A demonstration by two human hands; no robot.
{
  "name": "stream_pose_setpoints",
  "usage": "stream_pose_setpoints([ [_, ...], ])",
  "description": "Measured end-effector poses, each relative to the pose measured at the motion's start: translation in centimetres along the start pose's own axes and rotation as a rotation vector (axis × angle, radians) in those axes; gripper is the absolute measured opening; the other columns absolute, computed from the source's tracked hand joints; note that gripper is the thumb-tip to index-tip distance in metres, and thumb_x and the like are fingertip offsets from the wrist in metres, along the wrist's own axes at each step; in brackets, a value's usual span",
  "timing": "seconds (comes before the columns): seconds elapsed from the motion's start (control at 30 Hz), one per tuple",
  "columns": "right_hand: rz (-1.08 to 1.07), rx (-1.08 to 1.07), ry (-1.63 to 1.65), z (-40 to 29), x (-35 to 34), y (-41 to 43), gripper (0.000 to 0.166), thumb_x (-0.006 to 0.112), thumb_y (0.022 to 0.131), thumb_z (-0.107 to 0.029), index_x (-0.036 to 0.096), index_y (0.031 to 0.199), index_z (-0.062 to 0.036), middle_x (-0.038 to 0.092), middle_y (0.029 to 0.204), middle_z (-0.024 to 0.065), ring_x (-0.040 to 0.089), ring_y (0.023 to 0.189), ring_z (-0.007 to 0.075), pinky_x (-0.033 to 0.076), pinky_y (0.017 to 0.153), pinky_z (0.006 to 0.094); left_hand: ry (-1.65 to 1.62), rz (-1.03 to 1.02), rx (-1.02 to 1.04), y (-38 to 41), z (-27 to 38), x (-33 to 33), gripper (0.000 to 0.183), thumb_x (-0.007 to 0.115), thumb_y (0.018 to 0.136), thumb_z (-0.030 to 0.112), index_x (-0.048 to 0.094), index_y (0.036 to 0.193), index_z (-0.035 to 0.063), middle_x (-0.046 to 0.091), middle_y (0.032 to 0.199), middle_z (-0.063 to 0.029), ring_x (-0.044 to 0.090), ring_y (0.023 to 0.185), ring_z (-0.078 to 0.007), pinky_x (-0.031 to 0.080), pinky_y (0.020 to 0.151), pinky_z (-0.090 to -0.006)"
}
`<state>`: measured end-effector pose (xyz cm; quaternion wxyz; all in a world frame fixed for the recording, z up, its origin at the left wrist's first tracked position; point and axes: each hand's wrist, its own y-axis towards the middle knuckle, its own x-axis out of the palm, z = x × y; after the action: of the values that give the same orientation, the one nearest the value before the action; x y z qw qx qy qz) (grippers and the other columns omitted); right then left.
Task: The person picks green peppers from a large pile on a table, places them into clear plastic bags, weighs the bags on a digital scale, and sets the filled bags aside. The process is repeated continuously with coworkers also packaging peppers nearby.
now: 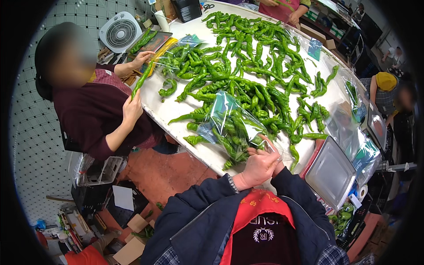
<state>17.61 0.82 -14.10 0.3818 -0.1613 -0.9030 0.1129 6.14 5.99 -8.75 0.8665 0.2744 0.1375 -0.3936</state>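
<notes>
In front of my chest, both hands meet at the gathered end of a clear plastic bag [232, 124] with green and blue print. Long green peppers show through its film. My left hand [256, 168] pinches the film near the bag's end. Partly hidden behind it, my right hand [271, 149] also grips the bag, its fingers against the plastic. The bag lies tilted on the near edge of a heap of loose long green peppers [261, 94], which spreads over a white table [180, 114].
A scale with a metal pan [331, 172] stands right of my hands, beside empty printed bags [366, 155]. At the left, a co-worker [96, 109] holds one pepper [142, 81] near yellow ties [162, 53]. Another person [281, 10] works across the table. A fan [120, 32] stands back left.
</notes>
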Motion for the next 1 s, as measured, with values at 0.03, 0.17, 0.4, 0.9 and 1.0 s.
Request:
stream_pose_setpoints([
  [0.03, 0.04, -0.035, -0.069, 0.2, -0.3, -0.4, 0.053, 0.061, 0.1, -0.008, 0.038, 0.148, -0.006, 0.065, 0.112, 0.0127, 0.069, 0.106, 0.0257, 0.058, 0.087, 0.0349, 0.011, -0.025, -0.025, 0.0, -0.2, 0.1, 0.014, 0.066, 0.093, 0.014, 0.071, 0.104, 0.0087, 0.069, 0.079, -0.017, 0.07, 0.073, -0.0363, 0.054, 0.061, -0.0427],
  [0.17, 0.19, -0.053, 0.073, 1.5, -1.7, -0.7, 0.04, 0.063, 0.1, -0.012, 0.05, 0.137, -0.0041, 0.065, 0.097, 0.0067, 0.07, 0.097, 0.0234, 0.058, 0.077, 0.0308, -0.024, -0.034, -0.033, 0.1, -0.4, 1.1, 0.019, 0.065, 0.093, 0.016, 0.072, 0.11, 0.0097, 0.07, 0.081, -0.0174, 0.07, 0.074, -0.0374, 0.055, 0.062, -0.0438],
  [0.4, 0.325, 0.017, 0.002, 0.5, -3.5, 1.2, 0.023, 0.063, 0.101, -0.024, 0.06, 0.114, -0.0052, 0.059, 0.085, 0.0036, 0.062, 0.071, 0.0125, 0.053, 0.062, 0.0288, -0.056, -0.036, -0.006, 0.5, -1.3, 1.7, 0.02, 0.065, 0.093, 0.016, 0.072, 0.111, 0.0106, 0.067, 0.074, -0.0175, 0.068, 0.067, -0.0365, 0.053, 0.058, -0.0431],
  [0.9, 0.065, 0.02, -0.743, -2.0, -3.9, -6.6, 0.034, 0.056, 0.102, -0.011, 0.056, 0.132, 0.0048, 0.068, 0.116, 0.0102, 0.067, 0.108, 0.0191, 0.054, 0.093, 0.0319, 0.034, -0.106, -0.155, 2.5, -7.8, 3.3, 0.016, 0.063, 0.097, 0.023, 0.071, 0.109, 0.0163, 0.067, 0.071, -0.0146, 0.068, 0.064, -0.0346, 0.051, 0.054, -0.0427],
  [1.0, 0.033, 0.088, -0.697, -6.2, -2.6, -6.8, 0.024, 0.057, 0.103, -0.012, 0.065, 0.119, 0.0043, 0.072, 0.1, 0.0084, 0.071, 0.088, 0.0144, 0.057, 0.08, 0.0288, 0.071, -0.115, -0.134, 3.1, -7.8, 3.7, 0.015, 0.063, 0.096, 0.023, 0.071, 0.109, 0.0184, 0.067, 0.07, -0.0138, 0.067, 0.064, -0.0347, 0.051, 0.054, -0.0437],
])
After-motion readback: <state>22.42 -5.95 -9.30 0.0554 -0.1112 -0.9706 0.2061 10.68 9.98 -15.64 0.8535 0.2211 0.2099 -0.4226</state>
